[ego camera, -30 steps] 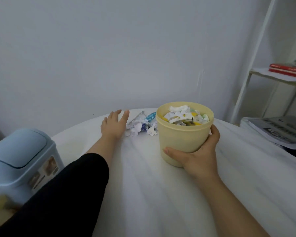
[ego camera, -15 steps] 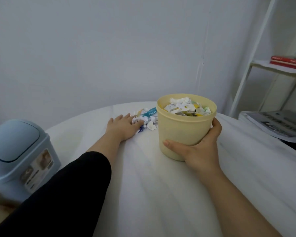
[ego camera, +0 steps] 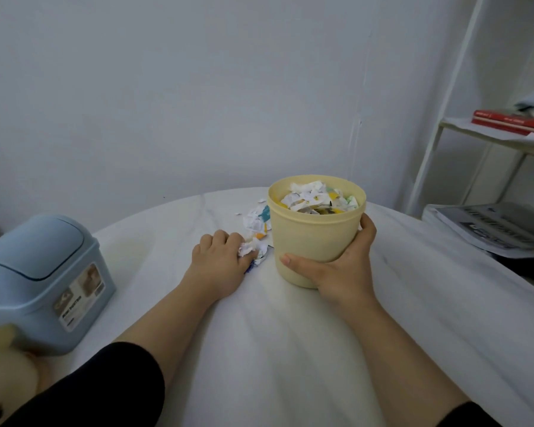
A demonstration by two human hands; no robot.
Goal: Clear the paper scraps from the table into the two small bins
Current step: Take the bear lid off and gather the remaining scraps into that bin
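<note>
the left hand (ego camera: 218,263) has drawn back from the table's (ego camera: 290,349) far edge, fingers curled round a scrap wad (ego camera: 251,247) just beside the yellow bin (ego camera: 315,238) the right hand (ego camera: 339,272) clasps, probably ready to drop in.

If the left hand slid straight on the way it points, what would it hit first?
Probably the loose paper scraps just beyond the left hand, then the yellow bin; depth is unclear.
</note>
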